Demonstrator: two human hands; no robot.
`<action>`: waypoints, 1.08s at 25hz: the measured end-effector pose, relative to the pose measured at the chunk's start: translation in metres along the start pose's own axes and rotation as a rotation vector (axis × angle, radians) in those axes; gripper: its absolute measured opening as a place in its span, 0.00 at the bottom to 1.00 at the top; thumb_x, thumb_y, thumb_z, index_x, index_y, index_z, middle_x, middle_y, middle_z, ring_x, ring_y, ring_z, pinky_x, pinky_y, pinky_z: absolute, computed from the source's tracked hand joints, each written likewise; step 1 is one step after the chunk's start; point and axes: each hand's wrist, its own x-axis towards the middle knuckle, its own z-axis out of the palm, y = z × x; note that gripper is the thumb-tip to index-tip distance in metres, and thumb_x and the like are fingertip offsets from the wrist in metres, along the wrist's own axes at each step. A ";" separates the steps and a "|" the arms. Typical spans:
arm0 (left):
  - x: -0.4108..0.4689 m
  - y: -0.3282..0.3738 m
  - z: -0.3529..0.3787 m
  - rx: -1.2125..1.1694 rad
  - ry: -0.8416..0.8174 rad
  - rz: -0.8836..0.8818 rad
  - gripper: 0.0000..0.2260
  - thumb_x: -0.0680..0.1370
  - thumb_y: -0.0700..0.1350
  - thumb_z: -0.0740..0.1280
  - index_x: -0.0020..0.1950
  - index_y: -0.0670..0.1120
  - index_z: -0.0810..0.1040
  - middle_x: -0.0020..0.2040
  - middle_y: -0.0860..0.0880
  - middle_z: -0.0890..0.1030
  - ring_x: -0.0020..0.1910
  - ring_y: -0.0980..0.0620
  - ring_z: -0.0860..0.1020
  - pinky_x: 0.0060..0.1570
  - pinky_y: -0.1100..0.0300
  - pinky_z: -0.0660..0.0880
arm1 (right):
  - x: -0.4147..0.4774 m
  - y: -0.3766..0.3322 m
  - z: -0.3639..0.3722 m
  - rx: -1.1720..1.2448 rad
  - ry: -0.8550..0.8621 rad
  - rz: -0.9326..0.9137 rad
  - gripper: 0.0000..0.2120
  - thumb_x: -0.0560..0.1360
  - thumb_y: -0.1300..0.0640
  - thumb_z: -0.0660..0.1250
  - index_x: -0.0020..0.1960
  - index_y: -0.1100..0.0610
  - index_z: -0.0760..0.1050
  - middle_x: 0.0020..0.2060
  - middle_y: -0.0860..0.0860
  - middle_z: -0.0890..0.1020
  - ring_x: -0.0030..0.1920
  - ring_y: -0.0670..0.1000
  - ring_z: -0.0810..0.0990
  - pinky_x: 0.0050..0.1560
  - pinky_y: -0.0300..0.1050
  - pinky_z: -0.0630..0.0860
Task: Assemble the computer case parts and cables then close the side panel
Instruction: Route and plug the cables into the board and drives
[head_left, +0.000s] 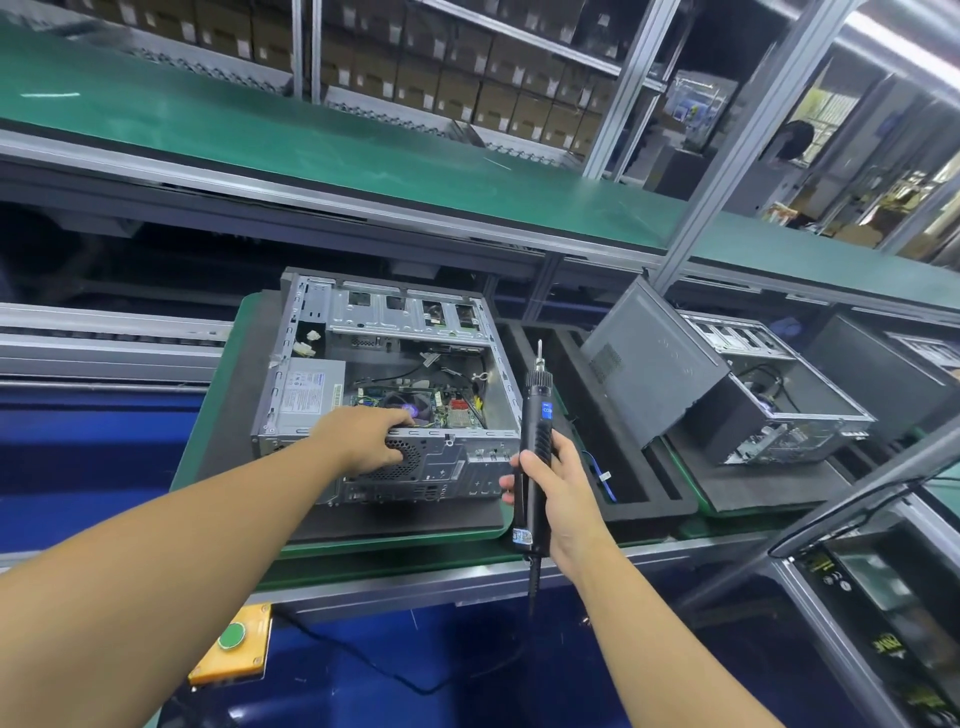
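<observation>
The open computer case (387, 384) lies on its side on a dark foam mat (249, 374), its inside facing up so parts and cables can be reached. The left hand (363, 436) curls over the case's near top edge above the fan grille, probably steadying it; whether the fingers pinch anything is hidden. Just right of the case, the right hand (553, 486) is wrapped around an electric screwdriver (535, 441), held upright with its tip up, ready but not engaged. Further right of the case, a side panel (654, 364) leans on a second case.
</observation>
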 end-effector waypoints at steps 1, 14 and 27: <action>0.002 0.002 -0.001 0.014 -0.030 -0.004 0.24 0.76 0.57 0.66 0.71 0.61 0.67 0.59 0.53 0.81 0.53 0.48 0.79 0.45 0.58 0.72 | 0.002 -0.002 0.000 -0.015 -0.002 0.012 0.16 0.80 0.62 0.68 0.66 0.52 0.72 0.48 0.56 0.82 0.43 0.55 0.84 0.44 0.48 0.81; 0.027 0.030 -0.014 -0.304 -0.153 -0.016 0.23 0.75 0.67 0.58 0.59 0.51 0.71 0.54 0.50 0.80 0.50 0.51 0.78 0.49 0.53 0.74 | 0.036 -0.012 -0.038 -0.134 0.152 0.120 0.07 0.82 0.58 0.62 0.60 0.56 0.73 0.39 0.54 0.81 0.33 0.51 0.80 0.34 0.47 0.80; 0.107 0.056 -0.005 -0.456 -0.218 -0.022 0.11 0.81 0.52 0.60 0.43 0.54 0.80 0.37 0.54 0.82 0.32 0.58 0.77 0.35 0.62 0.72 | 0.177 0.054 -0.088 -0.409 -0.009 0.432 0.17 0.82 0.54 0.66 0.68 0.57 0.71 0.62 0.55 0.79 0.63 0.57 0.78 0.70 0.62 0.71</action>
